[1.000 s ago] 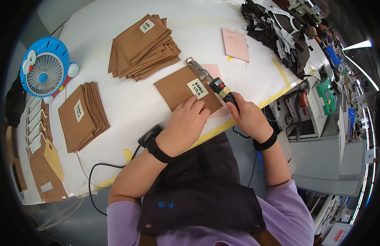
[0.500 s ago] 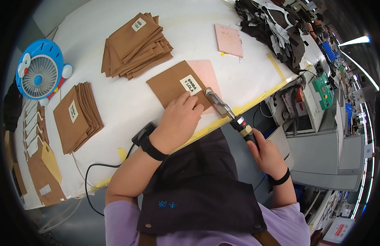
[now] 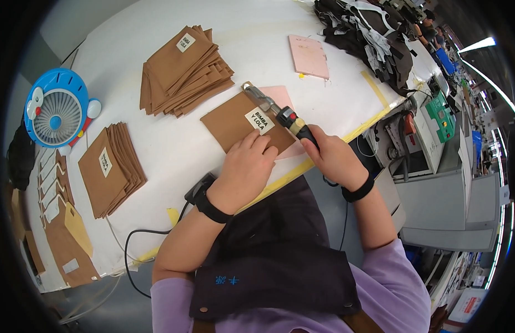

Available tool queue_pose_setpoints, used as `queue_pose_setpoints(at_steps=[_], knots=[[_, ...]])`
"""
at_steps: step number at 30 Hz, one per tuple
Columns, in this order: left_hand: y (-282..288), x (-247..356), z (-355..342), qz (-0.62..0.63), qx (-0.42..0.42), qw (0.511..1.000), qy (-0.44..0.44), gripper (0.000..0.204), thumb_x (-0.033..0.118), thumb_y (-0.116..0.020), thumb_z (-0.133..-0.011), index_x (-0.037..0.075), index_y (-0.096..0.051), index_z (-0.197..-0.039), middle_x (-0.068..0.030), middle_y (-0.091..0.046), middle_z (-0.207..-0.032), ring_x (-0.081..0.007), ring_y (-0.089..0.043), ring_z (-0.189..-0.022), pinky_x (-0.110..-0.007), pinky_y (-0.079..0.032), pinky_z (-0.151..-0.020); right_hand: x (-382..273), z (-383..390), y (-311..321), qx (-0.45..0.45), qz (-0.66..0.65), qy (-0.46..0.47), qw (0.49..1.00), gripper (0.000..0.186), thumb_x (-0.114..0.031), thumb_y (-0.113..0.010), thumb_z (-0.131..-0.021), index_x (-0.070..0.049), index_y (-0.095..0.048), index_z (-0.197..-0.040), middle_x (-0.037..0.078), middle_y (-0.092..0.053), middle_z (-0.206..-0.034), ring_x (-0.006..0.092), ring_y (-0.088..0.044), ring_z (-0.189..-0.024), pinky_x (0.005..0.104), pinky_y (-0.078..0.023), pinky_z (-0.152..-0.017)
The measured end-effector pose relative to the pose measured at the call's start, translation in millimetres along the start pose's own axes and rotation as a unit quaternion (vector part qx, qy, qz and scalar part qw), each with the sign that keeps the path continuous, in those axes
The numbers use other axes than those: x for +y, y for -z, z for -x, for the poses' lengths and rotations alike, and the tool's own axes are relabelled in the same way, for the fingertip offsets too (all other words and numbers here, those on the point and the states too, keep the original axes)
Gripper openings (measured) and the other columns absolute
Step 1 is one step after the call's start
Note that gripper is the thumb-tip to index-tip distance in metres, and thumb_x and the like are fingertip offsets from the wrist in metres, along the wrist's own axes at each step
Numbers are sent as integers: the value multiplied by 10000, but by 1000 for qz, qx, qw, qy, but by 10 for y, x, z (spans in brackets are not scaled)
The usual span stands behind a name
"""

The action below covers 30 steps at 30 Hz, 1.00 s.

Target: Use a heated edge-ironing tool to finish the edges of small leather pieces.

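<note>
- Brown fabric panel is what I have in hand: it lies flat on the white table, partly over a pink sheet, with a white label facing up. I can't tell whether it is a single layer or a pouch with something inside.
- My operator's left hand rests palm-down on the panel, fingers a little apart, fingertips at the label's lower edge.
- I see the right hand wrapped around the black handle of a handheld tool; the two hands are apart.
- The tool's metal head reaches over the panel's far right side; from this angle I can't judge contact.
- Two piles hold similar brown pieces: one beyond the panel, fanned out; another to the left, neater. Each has a labelled piece on top; the lower pieces show only edges.
- Behind the left wrist I make out a black box, mostly covered, with a dark cord near it.
- A tangled heap of dark scraps with pale strips is cut off by the upper edge.
- Far right, a co-worker and workshop equipment are too small and bent by the lens for me to read clearly.
</note>
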State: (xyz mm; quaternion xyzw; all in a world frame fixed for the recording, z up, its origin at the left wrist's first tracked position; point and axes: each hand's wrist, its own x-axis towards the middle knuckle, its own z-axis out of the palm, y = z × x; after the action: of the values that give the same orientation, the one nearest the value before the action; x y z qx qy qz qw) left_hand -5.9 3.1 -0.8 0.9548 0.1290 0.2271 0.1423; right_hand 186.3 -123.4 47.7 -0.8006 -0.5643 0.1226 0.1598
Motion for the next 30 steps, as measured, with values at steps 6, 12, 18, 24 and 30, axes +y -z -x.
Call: queue_pose_setpoints(at_steps=[6,12,18,24,30], knots=[[21,-14,-3,3,-16,1000,7,218,130,-735,-846,46,-664,-1034,-120,-635,-1219,-334,-558,-1251,-436,-514,-982,33,864,230,-54,6,-73,996,381,-299,-556,-1028,-33,-504,-1295,223,-655,-714,430,-657,-684,518,-506,-616],[17,-5,2,-9,-5,1000,2,203,132,-735,-848,50,-667,-1021,-118,-636,-1216,-336,-559,-1248,-431,-515,-983,27,1205,329,-52,-7,-77,996,389,-279,-564,-1024,-37,-500,-1322,212,-645,-681,428,-646,-634,508,-504,-584],[-15,13,-14,-25,-10,1000,-6,206,146,-738,-854,54,-665,-1023,-122,-638,-1219,-337,-570,-1241,-432,-514,-983,35,372,173,-8,14,-8,1000,345,-322,-553,-1027,-29,-543,-1208,225,-669,-759,440,-665,-746,523,-519,-653],[75,108,-31,-49,-65,997,-3,337,196,-762,-847,37,-639,-1117,-148,-624,-1274,-359,-546,-1296,-462,-481,-1026,259,-345,-263,88,-58,83,991,352,-304,-523,-1051,1,-570,-1220,218,-650,-756,370,-647,-620,439,-508,-581],[37,228,-283,-76,-118,990,-25,738,450,-663,-935,-29,-456,-1456,-255,-409,-1547,-428,-329,-1477,-574,-282,-1182,339,-306,-141,-87,-469,-127,869,399,-330,-499,-1069,28,-589,-1218,30,-555,-655,111,-494,-471,284,-423,-445]])
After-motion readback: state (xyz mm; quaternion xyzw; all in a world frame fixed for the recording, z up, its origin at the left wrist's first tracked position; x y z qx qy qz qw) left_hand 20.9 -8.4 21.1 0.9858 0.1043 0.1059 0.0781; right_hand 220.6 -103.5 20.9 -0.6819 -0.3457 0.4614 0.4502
